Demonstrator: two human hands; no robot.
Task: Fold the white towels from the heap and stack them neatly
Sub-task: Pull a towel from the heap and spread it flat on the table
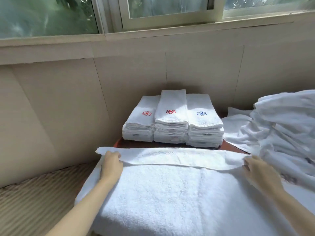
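Note:
A white towel (170, 193) lies spread across the table in front of me, its far edge lifted and turned toward me. My left hand (111, 165) grips the far left corner of that towel. My right hand (257, 171) grips the far right corner. Behind the towel stand three stacks of folded white towels (172, 126) side by side; the top ones carry two red flower marks and one blue. A heap of unfolded white towels (279, 130) lies at the right.
The reddish-brown table (136, 144) shows as a strip between the towel and the stacks. A beige wall (68, 99) with a window above runs behind. A ribbed beige surface (34, 193) lies lower, to the left of the table.

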